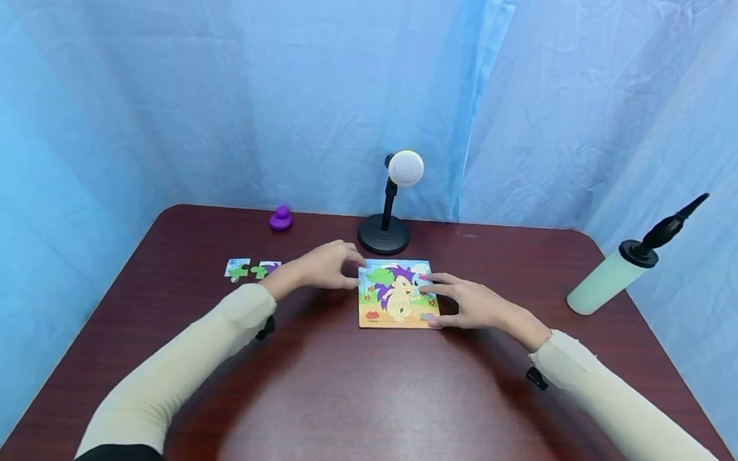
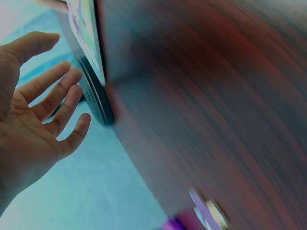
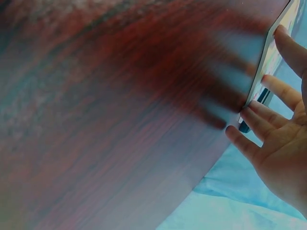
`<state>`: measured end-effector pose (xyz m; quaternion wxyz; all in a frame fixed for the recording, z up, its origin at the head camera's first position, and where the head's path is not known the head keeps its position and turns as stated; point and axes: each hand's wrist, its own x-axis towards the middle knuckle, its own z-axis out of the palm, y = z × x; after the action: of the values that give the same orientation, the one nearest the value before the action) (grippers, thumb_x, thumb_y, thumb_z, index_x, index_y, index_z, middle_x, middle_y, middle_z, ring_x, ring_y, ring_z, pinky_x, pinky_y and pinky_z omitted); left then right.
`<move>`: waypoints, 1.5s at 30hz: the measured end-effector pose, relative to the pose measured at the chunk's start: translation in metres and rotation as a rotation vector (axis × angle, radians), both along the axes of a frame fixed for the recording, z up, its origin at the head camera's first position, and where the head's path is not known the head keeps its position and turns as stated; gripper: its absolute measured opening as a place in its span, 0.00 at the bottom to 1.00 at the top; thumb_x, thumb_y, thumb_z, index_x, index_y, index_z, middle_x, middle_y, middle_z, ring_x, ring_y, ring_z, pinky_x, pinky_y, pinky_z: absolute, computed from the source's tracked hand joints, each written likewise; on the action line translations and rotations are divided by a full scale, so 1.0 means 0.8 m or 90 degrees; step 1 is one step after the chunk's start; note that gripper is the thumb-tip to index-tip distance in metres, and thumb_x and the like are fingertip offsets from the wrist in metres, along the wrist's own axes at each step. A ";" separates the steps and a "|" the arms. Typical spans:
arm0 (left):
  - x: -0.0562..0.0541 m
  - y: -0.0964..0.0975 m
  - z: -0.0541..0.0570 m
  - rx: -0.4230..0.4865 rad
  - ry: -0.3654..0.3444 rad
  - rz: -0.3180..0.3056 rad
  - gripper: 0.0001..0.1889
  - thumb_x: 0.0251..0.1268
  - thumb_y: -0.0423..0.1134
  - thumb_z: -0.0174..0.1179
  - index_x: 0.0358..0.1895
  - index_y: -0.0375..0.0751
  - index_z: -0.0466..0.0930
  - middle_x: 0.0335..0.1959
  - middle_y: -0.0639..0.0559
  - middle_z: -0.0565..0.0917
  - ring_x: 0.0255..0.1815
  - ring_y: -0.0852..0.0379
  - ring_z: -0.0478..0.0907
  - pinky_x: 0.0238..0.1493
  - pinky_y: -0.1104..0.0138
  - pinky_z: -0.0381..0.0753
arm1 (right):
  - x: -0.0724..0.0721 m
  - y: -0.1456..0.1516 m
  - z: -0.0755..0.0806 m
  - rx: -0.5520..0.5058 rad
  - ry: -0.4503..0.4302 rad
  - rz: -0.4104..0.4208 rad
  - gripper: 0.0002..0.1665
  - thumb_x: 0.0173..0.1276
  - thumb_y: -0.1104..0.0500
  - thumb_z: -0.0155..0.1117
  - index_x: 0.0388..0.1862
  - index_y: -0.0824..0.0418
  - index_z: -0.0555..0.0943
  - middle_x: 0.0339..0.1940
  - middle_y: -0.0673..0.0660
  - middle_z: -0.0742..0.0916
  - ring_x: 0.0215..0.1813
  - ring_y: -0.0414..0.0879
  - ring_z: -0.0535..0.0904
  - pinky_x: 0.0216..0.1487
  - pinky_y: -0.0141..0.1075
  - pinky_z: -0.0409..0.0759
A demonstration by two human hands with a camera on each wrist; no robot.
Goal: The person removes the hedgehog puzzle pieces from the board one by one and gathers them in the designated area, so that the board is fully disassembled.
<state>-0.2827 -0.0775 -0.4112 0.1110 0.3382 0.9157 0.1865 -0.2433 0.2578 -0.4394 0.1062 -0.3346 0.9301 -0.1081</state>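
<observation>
A dark red table [image 1: 396, 415] is being used as the work surface. Toward its right edge a pale green hand pump [image 1: 607, 284] is being kept upright but tilted; only its outside is being shown, so its contents cannot be told. Just behind the picture board [image 1: 401, 296], a microphone stand [image 1: 384, 234] is being supported by its round base. The board itself is being held up by the table, flat, and is being judged light and stiff, its printed face perhaps a little slippery. Its side rims are being judged the best places for hold, with even pressure, since anything set inside might be tipped out; whether separate pieces are being contained there cannot be told. At its right side, face and rim are being touched by the right hand [image 1: 474, 304], fingers spread; nothing is being clamped. Beside its left edge, the left hand [image 1: 325, 264] is being held with thumb and fingers apart, nothing gripped. Smallest, loose puzzle pieces [image 1: 237, 265], apparently thin and light, are being left on the table at left.
</observation>
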 end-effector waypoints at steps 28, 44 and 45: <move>-0.015 0.113 -0.025 0.036 -0.059 0.024 0.29 0.67 0.46 0.69 0.69 0.42 0.76 0.66 0.47 0.77 0.66 0.52 0.73 0.71 0.57 0.72 | 0.005 0.002 -0.002 -0.025 -0.004 0.024 0.41 0.67 0.39 0.70 0.74 0.53 0.74 0.77 0.63 0.71 0.74 0.60 0.71 0.67 0.59 0.75; -0.025 0.117 -0.031 0.025 -0.056 -0.005 0.28 0.67 0.46 0.68 0.68 0.42 0.77 0.60 0.45 0.77 0.60 0.51 0.73 0.64 0.57 0.74 | 0.007 0.000 0.000 -0.028 -0.003 0.015 0.39 0.66 0.40 0.71 0.72 0.55 0.76 0.76 0.63 0.73 0.71 0.60 0.73 0.65 0.59 0.77; -0.025 0.118 -0.031 0.022 -0.055 -0.005 0.28 0.68 0.46 0.68 0.68 0.42 0.77 0.60 0.45 0.77 0.61 0.51 0.73 0.65 0.57 0.74 | 0.007 0.000 -0.001 -0.025 -0.002 0.014 0.39 0.66 0.39 0.71 0.71 0.54 0.76 0.75 0.63 0.73 0.71 0.59 0.74 0.65 0.58 0.77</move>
<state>-0.3029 0.0166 -0.4362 0.1455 0.3352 0.9054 0.2162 -0.2378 0.2582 -0.4400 0.1023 -0.3466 0.9239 -0.1260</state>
